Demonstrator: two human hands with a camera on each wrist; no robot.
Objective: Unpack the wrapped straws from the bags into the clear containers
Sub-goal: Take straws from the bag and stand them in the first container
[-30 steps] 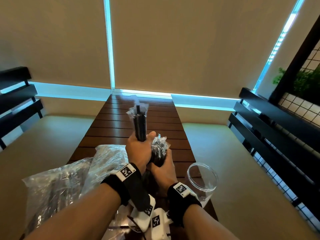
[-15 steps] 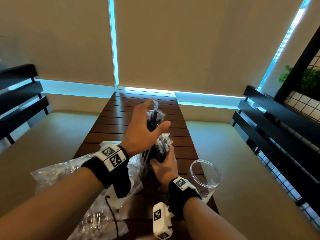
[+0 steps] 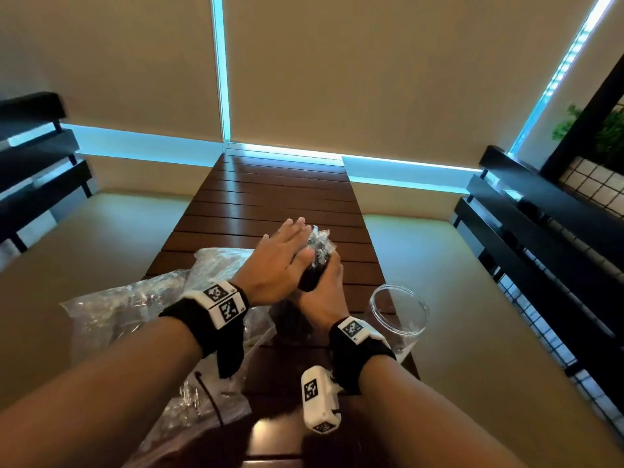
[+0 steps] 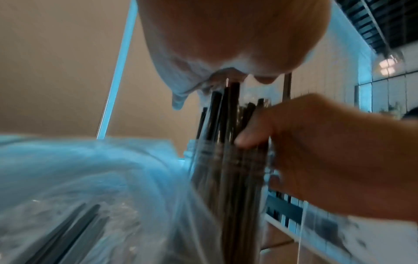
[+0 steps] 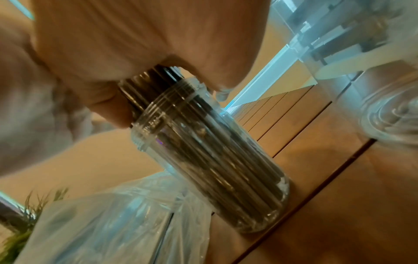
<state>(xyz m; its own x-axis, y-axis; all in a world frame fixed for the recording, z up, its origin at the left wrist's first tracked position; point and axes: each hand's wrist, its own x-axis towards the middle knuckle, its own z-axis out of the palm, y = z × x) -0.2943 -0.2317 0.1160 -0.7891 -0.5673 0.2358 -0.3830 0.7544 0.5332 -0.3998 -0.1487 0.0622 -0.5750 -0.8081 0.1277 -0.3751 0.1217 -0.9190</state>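
Note:
A bundle of black wrapped straws [image 3: 318,246] stands upright in a clear container [image 5: 214,160] on the wooden table. My right hand [image 3: 325,289] grips the straws just above the container's threaded rim. My left hand [image 3: 285,260] lies flat, fingers straight, with its palm [image 4: 226,35] pressing on the straw tops [image 4: 228,107]. In the head view the container is mostly hidden behind my hands. A second clear container [image 3: 399,310] stands empty, to the right of my right wrist.
Clear plastic bags [image 3: 135,309] holding more dark straws [image 4: 68,230] lie crumpled on the table's left side. The slatted table [image 3: 270,204] runs narrow toward the window. Black benches flank it on both sides, and a plant [image 3: 604,130] is at far right.
My left hand let go of the raised straw bundle, opened, and came down flat on its top. The straws now sit lower. My right hand kept its grip.

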